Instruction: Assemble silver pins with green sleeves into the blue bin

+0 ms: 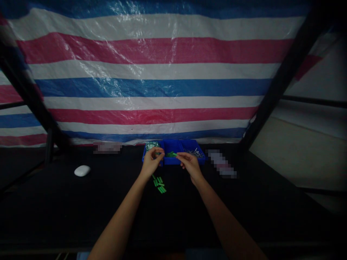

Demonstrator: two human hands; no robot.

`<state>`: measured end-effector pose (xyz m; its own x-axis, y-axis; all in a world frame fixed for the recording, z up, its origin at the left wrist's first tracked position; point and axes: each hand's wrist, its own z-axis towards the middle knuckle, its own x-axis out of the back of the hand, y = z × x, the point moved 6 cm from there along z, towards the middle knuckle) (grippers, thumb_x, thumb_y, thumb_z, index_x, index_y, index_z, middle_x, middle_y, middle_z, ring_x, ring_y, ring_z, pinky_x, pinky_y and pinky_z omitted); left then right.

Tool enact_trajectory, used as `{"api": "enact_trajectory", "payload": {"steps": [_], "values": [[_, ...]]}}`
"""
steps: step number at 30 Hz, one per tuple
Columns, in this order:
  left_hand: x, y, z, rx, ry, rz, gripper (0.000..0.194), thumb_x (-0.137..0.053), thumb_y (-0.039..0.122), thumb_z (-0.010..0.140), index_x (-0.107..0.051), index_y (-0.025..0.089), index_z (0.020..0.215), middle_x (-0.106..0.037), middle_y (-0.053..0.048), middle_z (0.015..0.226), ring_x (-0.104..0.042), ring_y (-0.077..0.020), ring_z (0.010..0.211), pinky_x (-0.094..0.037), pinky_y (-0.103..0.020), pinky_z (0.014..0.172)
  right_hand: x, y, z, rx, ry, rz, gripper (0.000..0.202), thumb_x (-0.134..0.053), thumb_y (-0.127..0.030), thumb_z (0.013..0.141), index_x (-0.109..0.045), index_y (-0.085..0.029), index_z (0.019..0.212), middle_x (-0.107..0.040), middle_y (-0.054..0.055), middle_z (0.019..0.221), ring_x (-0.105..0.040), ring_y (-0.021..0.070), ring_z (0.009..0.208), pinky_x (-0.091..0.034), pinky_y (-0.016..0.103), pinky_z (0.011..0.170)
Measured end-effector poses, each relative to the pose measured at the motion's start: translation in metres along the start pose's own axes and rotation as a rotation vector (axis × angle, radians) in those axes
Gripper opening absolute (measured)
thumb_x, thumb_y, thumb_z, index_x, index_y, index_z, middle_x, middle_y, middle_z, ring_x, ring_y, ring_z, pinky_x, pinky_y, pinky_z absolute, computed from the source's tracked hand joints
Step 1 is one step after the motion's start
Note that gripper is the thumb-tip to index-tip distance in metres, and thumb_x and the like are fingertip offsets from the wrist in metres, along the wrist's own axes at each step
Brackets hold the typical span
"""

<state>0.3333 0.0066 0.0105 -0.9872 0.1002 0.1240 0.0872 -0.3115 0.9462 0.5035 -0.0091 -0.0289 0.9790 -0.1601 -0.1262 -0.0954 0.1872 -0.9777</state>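
My left hand (152,161) is raised over the near edge of a blue divided tray (177,160), its fingertips pinched together on something small that I cannot make out. My right hand (189,163) pinches a small green plastic piece (172,154) held just in front of the tray. The two hands are close together, fingertips almost meeting. On the black tabletop below them lies a small pile of green pieces (159,184). The tray holds greenish parts at left (151,145) and metal screws at right (195,152).
A white oval object (82,170) lies on the black table to the left. A striped red, white and blue tarp (151,79) hangs behind the table. Black frame bars (282,79) slant at both sides.
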Motion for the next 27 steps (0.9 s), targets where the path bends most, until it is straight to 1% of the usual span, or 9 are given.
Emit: {"api": "enact_trajectory", "payload": {"steps": [2, 7, 9, 12, 15, 17, 19, 22, 27], "values": [[0.004, 0.000, 0.001, 0.003, 0.031, -0.031, 0.031, -0.062, 0.034, 0.066, -0.055, 0.013, 0.088, -0.058, -0.005, 0.082, -0.053, -0.0099, 0.057, -0.039, -0.015, 0.037, 0.000, -0.001, 0.000, -0.013, 0.006, 0.006, 0.034, -0.064, -0.038, 0.060, -0.066, -0.016, 0.086, -0.062, 0.002, 0.067, -0.045, 0.0073, 0.044, -0.031, 0.019, 0.037], [0.009, 0.002, 0.001, -0.006, 0.072, -0.070, 0.032, -0.062, 0.035, 0.065, -0.056, 0.012, 0.086, -0.056, -0.004, 0.078, -0.051, -0.0086, 0.055, -0.038, -0.015, 0.037, -0.006, -0.004, -0.002, -0.034, -0.067, 0.029, 0.044, -0.063, -0.038, 0.062, -0.060, -0.020, 0.102, -0.063, 0.006, 0.094, -0.047, 0.0060, 0.045, -0.034, 0.018, 0.037], [0.010, 0.003, 0.001, -0.008, 0.085, -0.072, 0.032, -0.062, 0.035, 0.065, -0.056, 0.012, 0.086, -0.055, -0.004, 0.078, -0.051, -0.0084, 0.055, -0.038, -0.015, 0.037, -0.011, -0.005, -0.003, -0.013, -0.116, -0.005, 0.042, -0.062, -0.037, 0.063, -0.060, -0.021, 0.101, -0.063, 0.005, 0.092, -0.047, 0.0062, 0.045, -0.034, 0.019, 0.038], [0.013, 0.004, 0.001, -0.009, 0.113, -0.090, 0.031, -0.062, 0.035, 0.065, -0.055, 0.013, 0.086, -0.055, -0.003, 0.076, -0.050, -0.0082, 0.054, -0.037, -0.015, 0.037, -0.021, -0.009, -0.009, 0.117, -0.214, -0.174, 0.030, -0.060, -0.035, 0.066, -0.064, -0.019, 0.092, -0.064, 0.003, 0.082, -0.047, 0.0075, 0.046, -0.035, 0.021, 0.042], [0.017, 0.005, 0.001, -0.005, 0.157, -0.116, 0.031, -0.063, 0.035, 0.064, -0.054, 0.013, 0.085, -0.054, -0.002, 0.073, -0.050, -0.0081, 0.053, -0.037, -0.015, 0.037, -0.038, -0.014, -0.022, 0.310, -0.329, -0.448, 0.021, -0.059, -0.031, 0.070, -0.066, -0.021, 0.087, -0.062, 0.002, 0.083, -0.047, 0.0081, 0.051, -0.038, 0.023, 0.051], [0.019, 0.006, 0.000, -0.010, 0.182, -0.122, 0.031, -0.062, 0.034, 0.065, -0.054, 0.013, 0.085, -0.054, -0.002, 0.072, -0.050, -0.0078, 0.053, -0.037, -0.015, 0.037, -0.049, -0.013, -0.032, 0.358, -0.393, -0.588, 0.022, -0.058, -0.030, 0.072, -0.065, -0.024, 0.092, -0.060, 0.001, 0.088, -0.048, 0.0084, 0.054, -0.039, 0.024, 0.054], [0.020, 0.007, 0.000, -0.016, 0.194, -0.124, 0.030, -0.062, 0.034, 0.065, -0.054, 0.013, 0.085, -0.054, -0.002, 0.073, -0.049, -0.0073, 0.053, -0.037, -0.014, 0.037, -0.061, -0.014, -0.043, 0.425, -0.433, -0.692, 0.025, -0.056, -0.030, 0.075, -0.063, -0.026, 0.098, -0.059, 0.001, 0.091, -0.052, 0.0119, 0.068, -0.040, 0.025, 0.063], [0.019, 0.007, -0.001, -0.026, 0.189, -0.134, 0.029, -0.061, 0.034, 0.066, -0.054, 0.014, 0.085, -0.053, -0.002, 0.074, -0.048, -0.0069, 0.053, -0.037, -0.014, 0.038, -0.077, -0.016, -0.054, 0.519, -0.447, -0.840, 0.024, -0.051, -0.030, 0.079, -0.062, -0.026, 0.101, -0.058, 0.003, 0.091, -0.050, 0.0168, 0.088, -0.037, 0.029, 0.078], [0.018, 0.005, 0.000, -0.014, 0.190, -0.139, 0.028, -0.062, 0.033, 0.065, -0.054, 0.014, 0.084, -0.054, -0.001, 0.072, -0.049, -0.0074, 0.053, -0.037, -0.014, 0.037, -0.093, -0.009, -0.057, 0.482, -0.381, -1.048, 0.027, -0.051, -0.039, 0.077, -0.064, -0.025, 0.097, -0.057, 0.005, 0.088, -0.049, 0.0195, 0.087, -0.035, 0.032, 0.077]]}}
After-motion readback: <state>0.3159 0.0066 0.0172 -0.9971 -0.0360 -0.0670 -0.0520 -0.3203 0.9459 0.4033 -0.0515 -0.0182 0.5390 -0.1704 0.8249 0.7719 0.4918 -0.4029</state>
